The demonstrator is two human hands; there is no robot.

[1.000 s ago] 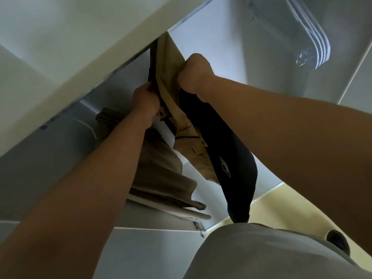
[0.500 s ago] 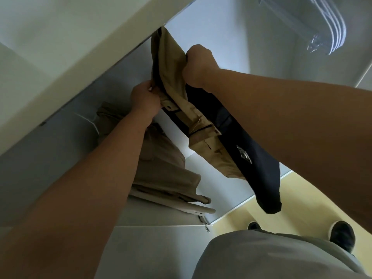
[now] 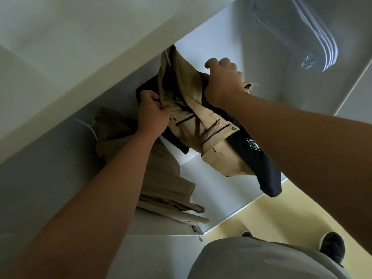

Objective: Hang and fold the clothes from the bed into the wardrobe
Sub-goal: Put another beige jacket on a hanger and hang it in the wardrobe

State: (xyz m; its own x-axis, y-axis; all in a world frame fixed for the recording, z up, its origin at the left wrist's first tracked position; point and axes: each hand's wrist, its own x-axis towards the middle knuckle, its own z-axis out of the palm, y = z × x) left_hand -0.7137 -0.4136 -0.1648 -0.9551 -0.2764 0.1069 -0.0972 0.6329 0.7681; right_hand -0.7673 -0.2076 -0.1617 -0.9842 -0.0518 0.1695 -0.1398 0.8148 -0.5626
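Observation:
A tan garment with dark trim (image 3: 209, 135) hangs together with a navy garment bearing a small badge (image 3: 259, 164) inside the white wardrobe (image 3: 221, 27). My left hand (image 3: 154, 113) grips the tan cloth at its left side, fingers curled into the fabric. My right hand (image 3: 223, 81) is fisted over the top of both garments, higher and to the right. What the clothes hang from is hidden by cloth and hands. A brown garment (image 3: 161, 178) hangs lower left, behind my left forearm.
Several clear plastic hangers (image 3: 314, 47) hang at the upper right, blurred. The wardrobe's white door edge (image 3: 60, 101) runs diagonally across the left. Below lie a yellow floor (image 3: 267, 214) and my dark shoes (image 3: 332, 246).
Both hands shifted the tan and navy garments to the right, deeper into the wardrobe. My right hand moved right, away from the left, and the garments spread wider.

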